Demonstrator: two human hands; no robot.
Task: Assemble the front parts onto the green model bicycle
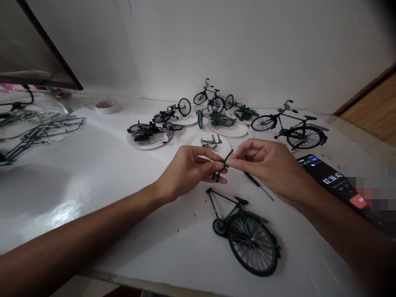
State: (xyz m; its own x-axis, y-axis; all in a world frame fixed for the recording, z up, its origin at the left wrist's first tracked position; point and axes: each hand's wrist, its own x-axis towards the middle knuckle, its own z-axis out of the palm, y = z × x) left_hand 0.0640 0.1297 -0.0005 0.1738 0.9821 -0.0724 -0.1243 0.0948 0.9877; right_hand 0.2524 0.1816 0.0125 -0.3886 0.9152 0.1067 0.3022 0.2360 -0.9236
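Observation:
Between my two hands is a small dark green model-bicycle fork (228,155), its two prongs pointing down. My left hand (193,169) pinches it between thumb and fingers. My right hand (261,163) is closed at its near side, thumb and forefinger pressed together against it; whether a tiny part sits in that pinch is hidden. Below the hands, a partly built model bicycle (244,231) lies on the white table, with frame, saddle and rear wheel but no front wheel. A thin screwdriver (258,185) rests beside my right hand.
Paper plates behind the hands carry small loose parts (210,142) and bicycle pieces (148,131). Finished model bicycles (292,128) stand at the back and right. A phone (337,185) showing a timer lies right. Green part frames (40,134) and a monitor (34,45) are left.

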